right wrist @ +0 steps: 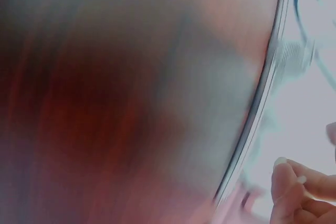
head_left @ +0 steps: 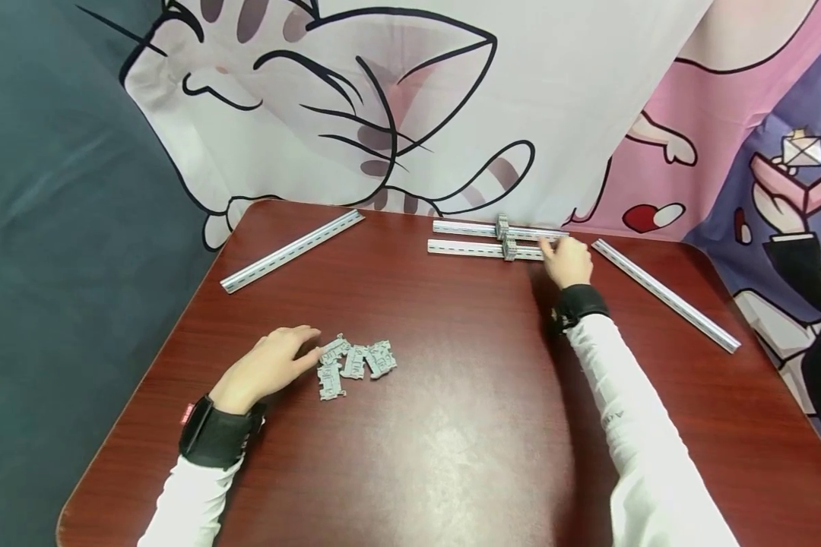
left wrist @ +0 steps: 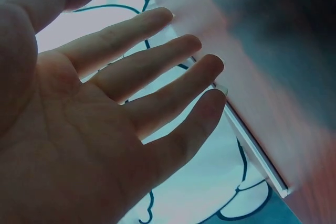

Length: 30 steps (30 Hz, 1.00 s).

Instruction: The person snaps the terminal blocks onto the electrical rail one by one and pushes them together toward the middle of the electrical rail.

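Observation:
My left hand (head_left: pixel 267 368) lies beside several loose grey terminal blocks (head_left: pixel 353 362) on the table, its fingertips close to the leftmost ones. The left wrist view shows its palm (left wrist: pixel 89 124) bare, with fingers extended and spread. At the back, my right hand (head_left: pixel 569 262) is over the right end of two parallel slotted metal DIN rails, a rear rail (head_left: pixel 465 227) and a front rail (head_left: pixel 465 248). Each carries an upright grey block, one rear block (head_left: pixel 502 227) and one front block (head_left: pixel 509 248). Loosely curled fingers (right wrist: pixel 286 187) appear beside a rail in the right wrist view, holding nothing visible.
One slotted rail (head_left: pixel 294 249) lies slanted at the back left. Another rail (head_left: pixel 667 296) lies slanted along the right side. The brown table (head_left: pixel 438 441) meets a cartoon-print curtain (head_left: pixel 554 91) behind it and a green cloth (head_left: pixel 75 228) at the left.

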Available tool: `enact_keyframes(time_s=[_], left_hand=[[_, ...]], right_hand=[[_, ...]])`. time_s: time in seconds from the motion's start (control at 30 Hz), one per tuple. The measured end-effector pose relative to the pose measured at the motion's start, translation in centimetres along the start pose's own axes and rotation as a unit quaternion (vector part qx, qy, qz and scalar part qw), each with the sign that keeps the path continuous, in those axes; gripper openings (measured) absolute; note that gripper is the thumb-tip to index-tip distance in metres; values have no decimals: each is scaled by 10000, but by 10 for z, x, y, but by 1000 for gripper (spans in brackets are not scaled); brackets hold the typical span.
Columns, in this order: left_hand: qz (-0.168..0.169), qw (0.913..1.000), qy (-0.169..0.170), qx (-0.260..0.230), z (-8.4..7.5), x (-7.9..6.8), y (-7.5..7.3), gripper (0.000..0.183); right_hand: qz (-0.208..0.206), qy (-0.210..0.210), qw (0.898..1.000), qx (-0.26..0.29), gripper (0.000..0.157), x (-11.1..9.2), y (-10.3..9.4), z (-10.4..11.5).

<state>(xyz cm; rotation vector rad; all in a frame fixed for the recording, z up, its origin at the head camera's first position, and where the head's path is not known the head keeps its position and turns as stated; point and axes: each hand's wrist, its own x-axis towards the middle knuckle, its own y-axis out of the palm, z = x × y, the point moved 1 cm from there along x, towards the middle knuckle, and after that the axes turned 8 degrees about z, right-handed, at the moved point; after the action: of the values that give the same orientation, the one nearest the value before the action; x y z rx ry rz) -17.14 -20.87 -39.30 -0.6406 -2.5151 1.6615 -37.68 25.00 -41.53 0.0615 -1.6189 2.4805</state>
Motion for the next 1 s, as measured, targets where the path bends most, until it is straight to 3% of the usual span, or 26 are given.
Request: enact_keyframes(time_s=[0.13,0.23,0.37,0.5,0.7,0.87,1.0], left_hand=[[26,9999,-104,-28,2,-4,0,42],[62,9998,-163,-41,2,-7,1,44],[42,9998,-177,-46,2,-9,4,45],[14,9999,-133,-52,2,-9,8,44],[52,9998,-187,-53,4,-11,11,45],[-27,10000,-95,-14,3,-8,12,43],[16,9999,-122,-57,1,-7,13,43]], right_hand=[[-50,45,9996,-261,35,0,-24,-38],[136,-9,9984,-555,28,-1,-35,-63],[959,201,9909,-928,44,-1,-44,-91],[1955,424,9735,-1112,63,0,-47,-115],[2856,173,9502,-1235,69,-1,-43,-130],[2834,-134,9527,-1088,73,1,-43,-129],[2913,-33,9493,-1181,81,3,-43,-129]])
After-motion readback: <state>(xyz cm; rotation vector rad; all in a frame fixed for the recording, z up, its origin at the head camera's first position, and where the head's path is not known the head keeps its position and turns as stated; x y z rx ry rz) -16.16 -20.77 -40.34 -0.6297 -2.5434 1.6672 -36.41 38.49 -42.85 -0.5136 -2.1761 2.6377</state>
